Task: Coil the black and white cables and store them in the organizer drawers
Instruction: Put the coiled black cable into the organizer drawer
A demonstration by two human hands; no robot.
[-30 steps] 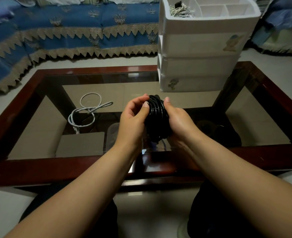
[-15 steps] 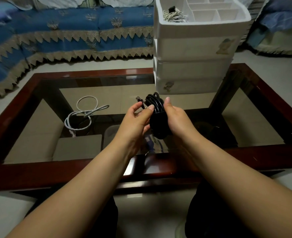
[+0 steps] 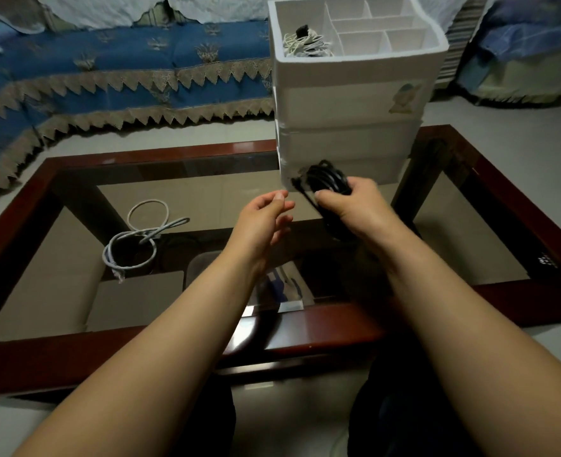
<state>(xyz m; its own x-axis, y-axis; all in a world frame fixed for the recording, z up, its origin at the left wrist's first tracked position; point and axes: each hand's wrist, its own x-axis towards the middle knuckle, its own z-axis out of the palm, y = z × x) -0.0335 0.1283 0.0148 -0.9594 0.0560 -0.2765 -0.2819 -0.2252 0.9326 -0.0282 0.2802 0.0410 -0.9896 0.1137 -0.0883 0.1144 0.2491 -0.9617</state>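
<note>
My right hand [image 3: 355,206] grips a coiled black cable [image 3: 327,179] in front of the lowest drawer of the white organizer [image 3: 348,103], which stands at the far side of the glass table [image 3: 206,192]. My left hand [image 3: 264,214] hovers just left of the coil with relaxed fingers and holds nothing. A loosely looped white cable [image 3: 134,240] lies on the glass at the left. The organizer's open top tray holds a bundle of whitish cable [image 3: 305,44] in its left compartment.
The table has a dark red wooden frame [image 3: 510,199] around the glass. A blue sofa cover with a tan fringe [image 3: 124,80] runs behind the table. Boxes and papers show through the glass on a lower shelf [image 3: 140,298].
My left hand has let go of the black coil and drawn back to the left. My right hand has carried the coil forward and right, up to the organizer's lowest drawer.
</note>
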